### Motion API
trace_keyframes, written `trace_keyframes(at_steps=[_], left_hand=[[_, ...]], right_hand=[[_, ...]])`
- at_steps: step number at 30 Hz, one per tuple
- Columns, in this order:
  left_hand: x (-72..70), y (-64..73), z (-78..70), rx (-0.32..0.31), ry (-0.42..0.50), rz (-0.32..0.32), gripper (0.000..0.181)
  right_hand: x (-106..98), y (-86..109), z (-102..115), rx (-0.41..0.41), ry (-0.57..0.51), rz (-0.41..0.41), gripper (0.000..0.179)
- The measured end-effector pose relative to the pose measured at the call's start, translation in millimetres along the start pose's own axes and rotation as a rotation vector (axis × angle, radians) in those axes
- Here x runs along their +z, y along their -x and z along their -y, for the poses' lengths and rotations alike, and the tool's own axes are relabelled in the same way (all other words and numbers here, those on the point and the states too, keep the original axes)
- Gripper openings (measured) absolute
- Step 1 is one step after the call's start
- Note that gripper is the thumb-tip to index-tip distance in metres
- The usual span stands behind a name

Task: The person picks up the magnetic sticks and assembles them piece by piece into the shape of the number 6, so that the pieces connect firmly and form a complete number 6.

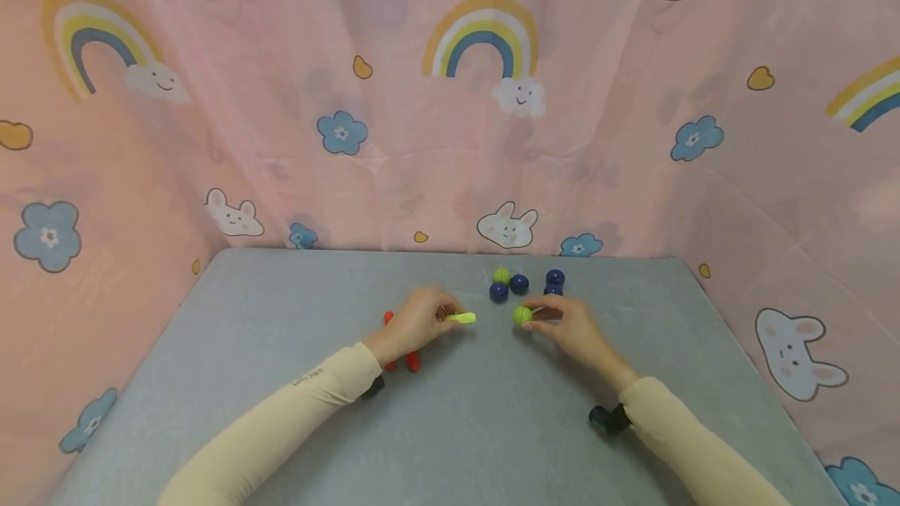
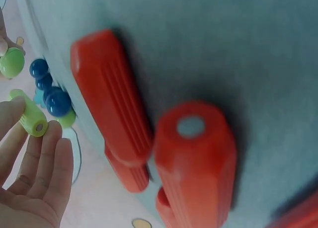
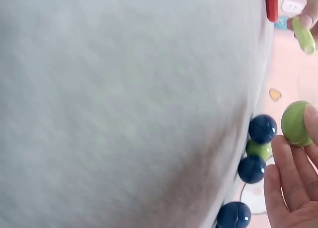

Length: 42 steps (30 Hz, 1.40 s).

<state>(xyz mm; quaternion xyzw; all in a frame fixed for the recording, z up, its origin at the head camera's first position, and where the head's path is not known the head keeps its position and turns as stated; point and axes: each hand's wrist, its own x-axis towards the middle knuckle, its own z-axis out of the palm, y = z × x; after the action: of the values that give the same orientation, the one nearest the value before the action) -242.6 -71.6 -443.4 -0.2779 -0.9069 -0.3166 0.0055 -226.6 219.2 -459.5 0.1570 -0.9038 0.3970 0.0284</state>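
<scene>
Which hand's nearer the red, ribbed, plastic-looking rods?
Left. The left hand is right by the red, ribbed, plastic-looking rods, partly hiding them in the head view, pinching a lime-green, plastic-looking stick. The right hand is well to their right, holding a lime-green, seamed ball.

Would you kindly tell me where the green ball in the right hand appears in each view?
Head: green ball, below centre, slightly right.
Left wrist: green ball, left edge, above centre.
Right wrist: green ball, near the right edge.
Shared landmark: lime rod in the left hand.
</scene>
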Motion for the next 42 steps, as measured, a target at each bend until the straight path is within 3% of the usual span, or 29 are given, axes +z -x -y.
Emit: trace_keyframes(at_steps=[7,17,24,29,42], left_hand=[[11.3,6.0,-8.1,0.038,-0.022,0.041,0.017],[28.4,10.8,-11.5,0.089,-0.028,0.126,0.016],[33.8,12.1,-15.2,0.093,-0.039,0.147,0.019],[35.7,12.8,-16.7,0.102,-0.034,0.149,0.019],[38.8,14.4,-23.2,0.104,-0.047,0.161,0.016]], right_hand=[[11.0,10.0,0.2,0.026,-0.029,0.038,0.034],[20.6,21.0,2.9,-0.003,-0.079,0.104,0.034],[21.8,24.1,1.3,-0.041,-0.112,0.172,0.034],[21.6,26.4,3.3,-0.018,-0.120,0.211,0.035],[22.9,31.8,7.1,-0.053,-0.122,0.222,0.034]])
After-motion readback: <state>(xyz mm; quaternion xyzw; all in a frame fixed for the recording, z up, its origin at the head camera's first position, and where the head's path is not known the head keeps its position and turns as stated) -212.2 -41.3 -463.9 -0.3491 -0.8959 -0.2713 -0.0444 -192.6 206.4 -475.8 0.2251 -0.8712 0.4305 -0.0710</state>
